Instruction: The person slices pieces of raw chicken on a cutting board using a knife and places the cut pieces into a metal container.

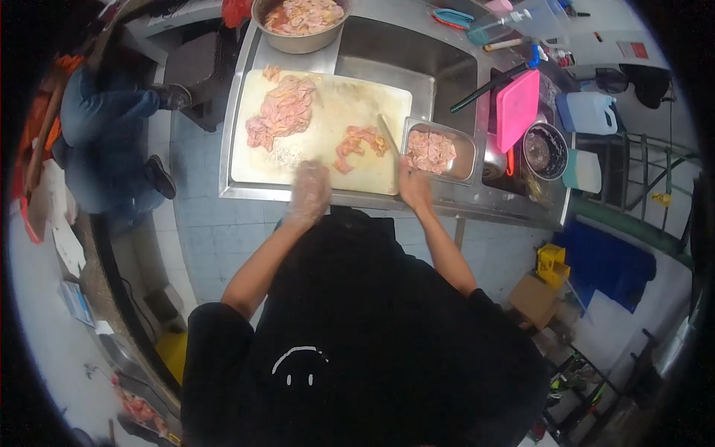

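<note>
My left hand (pixel 311 189), in a clear plastic glove, is blurred over the front edge of a white cutting board (pixel 335 95); its fingers cannot be made out. My right hand (pixel 415 187) grips a knife (pixel 389 134) at the board's right edge, blade pointing away from me. Left of the blade lie a few strips of raw meat (pixel 357 142) with yellowish fat or skin. A larger heap of raw pink meat (pixel 285 109) covers the board's left part. Right of the knife, a rectangular steel pan (pixel 466 159) holds pink meat pieces (pixel 430 151).
Behind the board stands a round metal basin (pixel 301 42) of meat, beside a steel sink (pixel 385 61). At right are a dark hose (pixel 486 92), a pink board (pixel 518 109), a metal pot (pixel 544 151) and a plastic jug (pixel 586 113). Another person's legs (pixel 111 106) are at left.
</note>
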`<state>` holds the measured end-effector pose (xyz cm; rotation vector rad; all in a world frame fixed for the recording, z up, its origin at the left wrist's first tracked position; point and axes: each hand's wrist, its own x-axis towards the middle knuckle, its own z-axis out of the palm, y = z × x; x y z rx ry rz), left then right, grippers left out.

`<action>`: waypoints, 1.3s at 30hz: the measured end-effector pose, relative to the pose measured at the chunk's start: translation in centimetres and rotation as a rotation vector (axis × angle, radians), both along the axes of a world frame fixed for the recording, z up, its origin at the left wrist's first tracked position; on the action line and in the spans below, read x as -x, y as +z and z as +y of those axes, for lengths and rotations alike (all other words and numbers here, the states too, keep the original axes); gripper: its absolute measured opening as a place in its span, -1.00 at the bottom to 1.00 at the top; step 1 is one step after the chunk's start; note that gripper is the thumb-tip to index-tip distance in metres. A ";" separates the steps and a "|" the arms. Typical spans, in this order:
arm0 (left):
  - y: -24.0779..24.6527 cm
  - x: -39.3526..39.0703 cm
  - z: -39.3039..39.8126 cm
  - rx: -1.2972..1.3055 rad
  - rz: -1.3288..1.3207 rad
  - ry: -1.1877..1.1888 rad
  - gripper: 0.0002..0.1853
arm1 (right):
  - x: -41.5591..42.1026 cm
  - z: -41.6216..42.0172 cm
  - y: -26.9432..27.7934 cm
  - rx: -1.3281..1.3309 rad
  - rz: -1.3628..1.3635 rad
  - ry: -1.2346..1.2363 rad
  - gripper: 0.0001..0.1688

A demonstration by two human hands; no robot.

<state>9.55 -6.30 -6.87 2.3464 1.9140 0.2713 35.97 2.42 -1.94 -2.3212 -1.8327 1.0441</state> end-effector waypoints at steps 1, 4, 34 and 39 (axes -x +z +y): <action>-0.2 -0.9 0.2 -0.130 0.050 -0.093 -0.70 | 1.4 -0.2 0.1 0.052 0.019 -0.019 0.16; 2.0 -2.8 1.8 0.210 -1.059 0.259 -0.58 | 3.0 -3.0 0.4 0.128 0.101 0.087 0.15; 2.8 -21.4 13.9 0.091 -0.199 -0.327 -0.69 | -14.4 -8.0 2.4 0.033 0.472 -0.923 0.00; 1.6 -4.5 10.8 -0.229 -0.238 -0.132 -0.63 | -11.3 -6.0 1.3 0.028 0.480 -0.847 -0.03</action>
